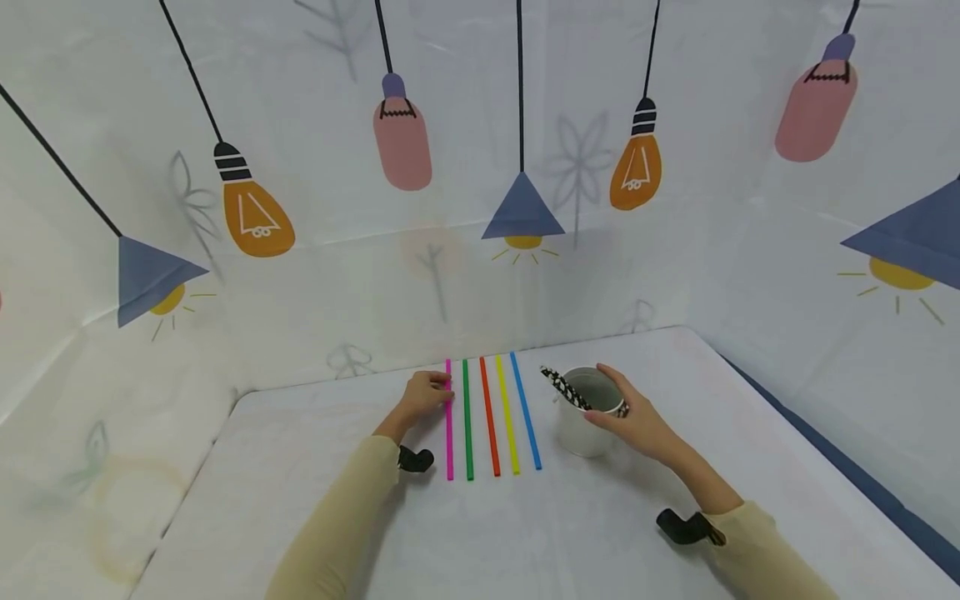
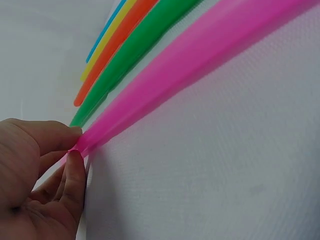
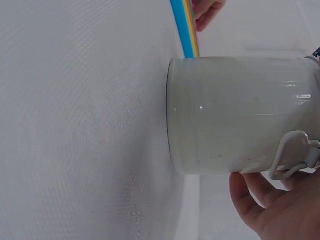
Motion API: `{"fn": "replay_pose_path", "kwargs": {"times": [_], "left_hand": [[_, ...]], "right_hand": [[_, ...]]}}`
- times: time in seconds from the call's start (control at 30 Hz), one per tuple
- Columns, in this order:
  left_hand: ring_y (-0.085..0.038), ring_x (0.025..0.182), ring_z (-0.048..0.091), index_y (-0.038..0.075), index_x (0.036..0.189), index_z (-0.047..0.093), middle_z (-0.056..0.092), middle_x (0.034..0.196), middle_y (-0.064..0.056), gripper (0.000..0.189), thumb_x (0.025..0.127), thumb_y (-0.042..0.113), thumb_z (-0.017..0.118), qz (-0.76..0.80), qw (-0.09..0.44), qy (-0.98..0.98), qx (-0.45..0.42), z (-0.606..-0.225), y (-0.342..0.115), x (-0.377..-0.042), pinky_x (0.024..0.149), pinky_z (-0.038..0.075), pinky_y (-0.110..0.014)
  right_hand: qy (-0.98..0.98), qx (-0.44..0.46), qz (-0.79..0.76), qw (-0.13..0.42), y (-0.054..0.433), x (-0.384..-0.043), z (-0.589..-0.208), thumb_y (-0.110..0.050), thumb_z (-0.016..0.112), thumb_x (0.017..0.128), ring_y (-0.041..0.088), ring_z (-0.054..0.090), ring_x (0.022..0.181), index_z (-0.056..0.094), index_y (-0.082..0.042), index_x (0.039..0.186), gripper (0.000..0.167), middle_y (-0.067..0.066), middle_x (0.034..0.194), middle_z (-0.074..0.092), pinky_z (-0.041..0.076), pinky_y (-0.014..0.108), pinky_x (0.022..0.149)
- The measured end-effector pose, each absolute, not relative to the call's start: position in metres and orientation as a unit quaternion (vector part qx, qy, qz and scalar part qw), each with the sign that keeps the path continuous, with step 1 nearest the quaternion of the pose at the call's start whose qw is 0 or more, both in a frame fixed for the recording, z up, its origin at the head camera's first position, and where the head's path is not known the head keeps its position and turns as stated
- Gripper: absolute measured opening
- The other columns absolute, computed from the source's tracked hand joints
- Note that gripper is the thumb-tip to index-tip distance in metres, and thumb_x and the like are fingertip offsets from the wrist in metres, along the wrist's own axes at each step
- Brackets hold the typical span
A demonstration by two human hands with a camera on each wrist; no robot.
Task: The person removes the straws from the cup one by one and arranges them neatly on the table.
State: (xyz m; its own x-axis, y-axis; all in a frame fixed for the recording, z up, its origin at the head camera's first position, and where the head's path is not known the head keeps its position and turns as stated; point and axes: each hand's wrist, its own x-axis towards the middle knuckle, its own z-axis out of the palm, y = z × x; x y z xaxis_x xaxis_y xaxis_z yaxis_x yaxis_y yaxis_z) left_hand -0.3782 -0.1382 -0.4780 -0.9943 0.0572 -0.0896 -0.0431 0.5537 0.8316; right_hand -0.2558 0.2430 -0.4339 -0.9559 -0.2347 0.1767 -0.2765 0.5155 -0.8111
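Observation:
My left hand [image 1: 422, 396] pinches the upper part of a pink straw [image 1: 450, 446] between thumb and fingers, as the left wrist view shows close up. To its right lie a green straw [image 1: 468, 425], a red-orange straw [image 1: 490, 425], a yellow straw [image 1: 507, 421] and a blue straw [image 1: 527, 417], spaced side by side. My right hand [image 1: 643, 423] grips a white canister [image 1: 580, 433] from the right, thumb and fingers spread around its rim. A black-and-white patterned stick-like thing [image 1: 564, 387] leans out of the canister. In the right wrist view a wire clasp [image 3: 282, 155] shows on its side.
All of this is on a white-covered table [image 1: 480, 542]. Behind it hangs a white curtain [image 1: 480, 292] printed with lamps and bulbs. Black wrist pieces [image 1: 684, 527] sit at both cuffs. A dark blue strip [image 1: 825, 458] runs along the table's right edge.

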Motion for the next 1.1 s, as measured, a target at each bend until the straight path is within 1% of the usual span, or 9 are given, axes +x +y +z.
{"fn": "replay_pose_path", "kwargs": {"times": [0.13, 0.27, 0.37, 0.57, 0.8, 0.97, 1.1], "left_hand": [[-0.023, 0.095, 0.058, 0.003, 0.125, 0.063, 0.063, 0.113, -0.012, 0.04, 0.088, 0.012, 0.073, 0.471, 0.055, 0.88, 0.01, -0.4778, -0.1392, -0.3774, 0.083, 0.05, -0.034], [-0.024, 0.096, 0.058, 0.002, 0.125, 0.064, 0.064, 0.11, -0.012, 0.041, 0.087, 0.013, 0.074, 0.474, 0.056, 0.879, 0.017, -0.4777, -0.1397, -0.3772, 0.085, 0.05, -0.036], [-0.023, 0.095, 0.058, 0.002, 0.124, 0.064, 0.064, 0.108, -0.011, 0.041, 0.086, 0.013, 0.074, 0.474, 0.056, 0.879, 0.016, -0.4783, -0.1402, -0.3775, 0.085, 0.05, -0.036], [-0.023, 0.094, 0.057, 0.003, 0.123, 0.064, 0.064, 0.107, -0.01, 0.039, 0.087, 0.013, 0.074, 0.475, 0.056, 0.878, 0.016, -0.4801, -0.1407, -0.377, 0.082, 0.05, -0.034], [-0.023, 0.097, 0.059, 0.004, 0.127, 0.062, 0.062, 0.116, -0.01, 0.039, 0.091, 0.019, 0.069, 0.507, 0.063, 0.859, 0.024, -0.4816, -0.1434, -0.3775, 0.086, 0.05, -0.036], [-0.023, 0.096, 0.061, 0.004, 0.129, 0.06, 0.059, 0.12, -0.013, 0.038, 0.094, 0.018, 0.065, 0.549, 0.067, 0.833, 0.01, -0.4804, -0.1469, -0.3759, 0.086, 0.05, -0.037], [-0.024, 0.099, 0.059, 0.002, 0.127, 0.061, 0.057, 0.122, -0.015, 0.037, 0.093, 0.015, 0.066, 0.556, 0.061, 0.829, 0.002, -0.4749, -0.1468, -0.3715, 0.086, 0.051, -0.037]], "right_hand": [[-0.869, 0.15, 0.471, 0.024, 0.2425, -0.257, -0.4329, -0.03, 0.07, 0.091, 0.045, 0.039, 0.127, 0.018, -0.013, 0.155, 0.085, 0.022, 0.149, 0.032, 0.046, 0.061, 0.086], [-0.87, 0.149, 0.469, 0.027, 0.2428, -0.2562, -0.4326, -0.03, 0.07, 0.09, 0.043, 0.039, 0.128, 0.019, -0.015, 0.155, 0.084, 0.02, 0.15, 0.032, 0.045, 0.061, 0.087], [-0.87, 0.149, 0.47, 0.026, 0.2427, -0.2557, -0.4337, -0.032, 0.07, 0.09, 0.043, 0.038, 0.129, 0.02, -0.017, 0.155, 0.083, 0.019, 0.15, 0.032, 0.044, 0.062, 0.089], [-0.87, 0.151, 0.47, 0.028, 0.2422, -0.2567, -0.4359, -0.033, 0.07, 0.09, 0.043, 0.038, 0.129, 0.02, -0.017, 0.155, 0.083, 0.019, 0.15, 0.032, 0.043, 0.063, 0.089], [-0.868, 0.151, 0.473, 0.027, 0.2438, -0.256, -0.4367, -0.033, 0.07, 0.09, 0.043, 0.04, 0.128, 0.02, -0.019, 0.155, 0.083, 0.019, 0.149, 0.034, 0.045, 0.061, 0.088], [-0.875, 0.152, 0.458, 0.025, 0.2452, -0.2549, -0.4334, -0.035, 0.069, 0.091, 0.043, 0.036, 0.132, 0.019, -0.019, 0.156, 0.083, 0.018, 0.154, 0.027, 0.044, 0.061, 0.09], [-0.882, 0.143, 0.45, 0.007, 0.2448, -0.2551, -0.4281, -0.038, 0.068, 0.091, 0.045, 0.026, 0.138, 0.017, -0.019, 0.157, 0.085, 0.017, 0.158, 0.019, 0.036, 0.066, 0.095]]}}
